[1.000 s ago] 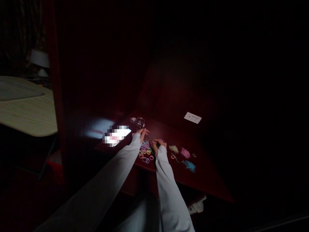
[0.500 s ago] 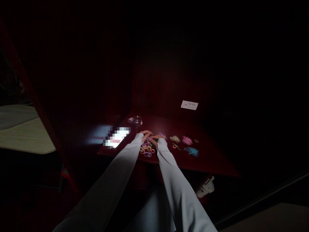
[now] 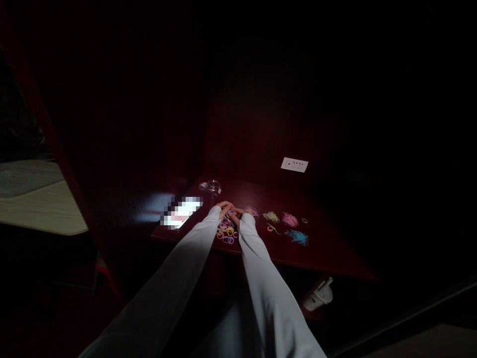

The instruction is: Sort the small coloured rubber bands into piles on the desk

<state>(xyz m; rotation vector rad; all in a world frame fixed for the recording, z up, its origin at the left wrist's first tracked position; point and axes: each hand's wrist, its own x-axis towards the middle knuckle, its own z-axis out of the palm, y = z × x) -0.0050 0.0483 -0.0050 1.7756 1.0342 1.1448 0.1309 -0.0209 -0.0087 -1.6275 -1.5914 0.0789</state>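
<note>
Both arms in pale sleeves reach to a dark red table [image 3: 320,256]. My left hand [image 3: 224,208] and my right hand [image 3: 242,213] meet, fingers bent, over a heap of small coloured elastic rings [image 3: 227,232]. The hands are tiny and dim, so what the fingers hold cannot be made out. To the right lie small sorted piles: purple [image 3: 252,211], yellowish [image 3: 271,217], pink [image 3: 289,219] and blue [image 3: 297,236], plus a single orange ring [image 3: 270,228].
A lit phone screen [image 3: 182,212] lies at the table's left. A small clear glass jar [image 3: 213,187] stands behind the hands. A white socket plate [image 3: 294,164] is on the back wall. A pale tabletop [image 3: 37,204] is at the far left; a white cup [image 3: 318,296] hangs under the table.
The view swung and levelled, shifting the table in frame. My hands drew closer together above the ring heap, the right hand moving left toward the left hand.
</note>
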